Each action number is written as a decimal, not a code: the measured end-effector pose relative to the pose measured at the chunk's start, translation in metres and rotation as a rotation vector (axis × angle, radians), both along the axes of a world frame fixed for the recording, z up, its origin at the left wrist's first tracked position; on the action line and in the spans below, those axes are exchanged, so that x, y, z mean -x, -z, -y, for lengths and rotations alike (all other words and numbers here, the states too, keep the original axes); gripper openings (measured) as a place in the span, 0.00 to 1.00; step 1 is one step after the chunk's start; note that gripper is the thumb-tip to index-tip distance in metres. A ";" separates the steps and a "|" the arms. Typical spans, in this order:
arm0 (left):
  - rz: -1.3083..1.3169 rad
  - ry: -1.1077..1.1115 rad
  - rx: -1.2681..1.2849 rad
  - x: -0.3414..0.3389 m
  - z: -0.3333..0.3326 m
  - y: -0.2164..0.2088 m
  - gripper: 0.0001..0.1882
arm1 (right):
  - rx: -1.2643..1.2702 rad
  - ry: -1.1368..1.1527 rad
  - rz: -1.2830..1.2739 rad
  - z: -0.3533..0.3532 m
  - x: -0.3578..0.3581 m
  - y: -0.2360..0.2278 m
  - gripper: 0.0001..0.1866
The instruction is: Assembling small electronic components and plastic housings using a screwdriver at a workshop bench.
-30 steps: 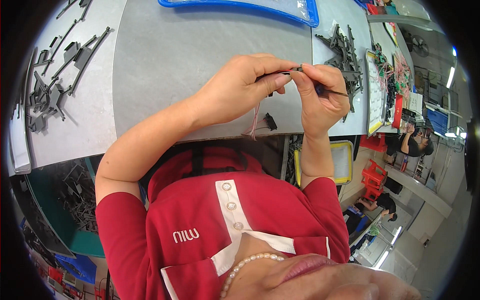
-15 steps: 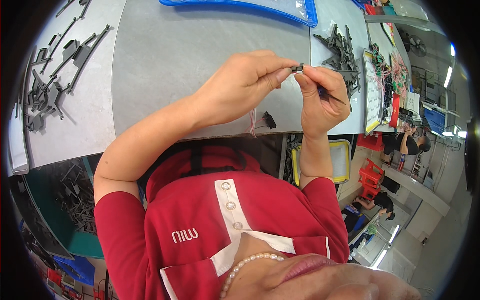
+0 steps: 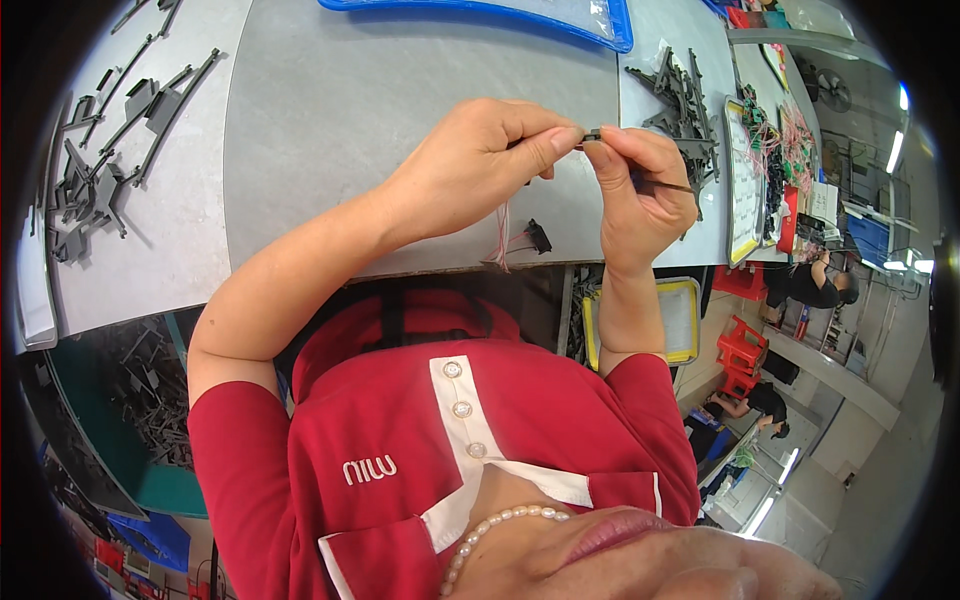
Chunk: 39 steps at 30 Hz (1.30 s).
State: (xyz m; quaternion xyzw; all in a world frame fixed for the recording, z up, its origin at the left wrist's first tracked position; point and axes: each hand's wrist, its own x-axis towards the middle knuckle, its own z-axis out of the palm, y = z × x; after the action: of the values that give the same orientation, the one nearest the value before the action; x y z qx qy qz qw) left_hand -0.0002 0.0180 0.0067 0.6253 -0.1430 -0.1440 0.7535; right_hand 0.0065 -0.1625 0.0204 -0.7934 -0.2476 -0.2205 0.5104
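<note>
In front of my chest, my left hand [image 3: 470, 165] and my right hand [image 3: 648, 195] meet fingertip to fingertip. Pinched between them is a small black plastic part [image 3: 592, 137], mostly covered by the fingers. A thin dark rod-like tool [image 3: 668, 186] is also tucked in my right hand, its tip sticking out to the right; its exact kind is hidden. Below my left hand, thin red and white wires [image 3: 503, 238] run down to the table's near edge, beside a small black piece [image 3: 538, 236] that they seem to join. Their upper end is behind my left hand.
Long black plastic parts lie in a heap [image 3: 685, 110] at right and spread [image 3: 100, 190] at left. A blue tray [image 3: 480, 10] is at the far edge. Beyond the right heap is a yellow-rimmed tray [image 3: 738, 185] by wired boards. A green bin [image 3: 165, 490] stands lower left.
The small part has turned between my fingertips, and its light side no longer shows. My left hand has shifted slightly, and the tool in my right hand now lies more level.
</note>
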 end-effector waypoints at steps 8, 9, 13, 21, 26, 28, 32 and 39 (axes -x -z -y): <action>0.010 -0.046 -0.081 0.001 0.001 0.000 0.15 | -0.206 -0.058 -0.394 -0.002 0.004 -0.009 0.06; 0.011 -0.047 -0.081 0.001 0.001 0.000 0.15 | -0.206 -0.058 -0.393 -0.002 0.004 -0.009 0.06; 0.096 -0.062 -0.111 0.001 0.002 0.002 0.14 | -0.210 -0.034 -0.430 -0.002 0.004 -0.007 0.06; 0.167 -0.086 -0.135 0.002 0.004 0.003 0.14 | -0.120 -0.010 -0.260 -0.004 0.005 0.002 0.05; 0.189 -0.112 -0.157 0.002 0.006 0.005 0.13 | -0.124 0.003 -0.280 -0.002 0.006 0.004 0.05; 0.203 -0.121 -0.163 0.003 0.006 0.004 0.12 | -0.135 -0.002 -0.286 -0.002 0.006 0.004 0.05; 0.309 -0.180 -0.200 0.003 0.008 0.008 0.12 | -0.143 -0.015 -0.318 -0.002 0.006 0.005 0.05; 0.292 -0.182 -0.191 0.003 0.008 0.006 0.11 | -0.149 0.016 -0.303 -0.006 0.008 0.007 0.06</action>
State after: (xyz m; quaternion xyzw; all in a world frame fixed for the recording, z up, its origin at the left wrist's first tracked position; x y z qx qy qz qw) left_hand -0.0035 0.0101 0.0002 0.7184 -0.1794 0.0040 0.6721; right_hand -0.0012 -0.1562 0.0135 -0.7795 -0.1446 -0.1198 0.5976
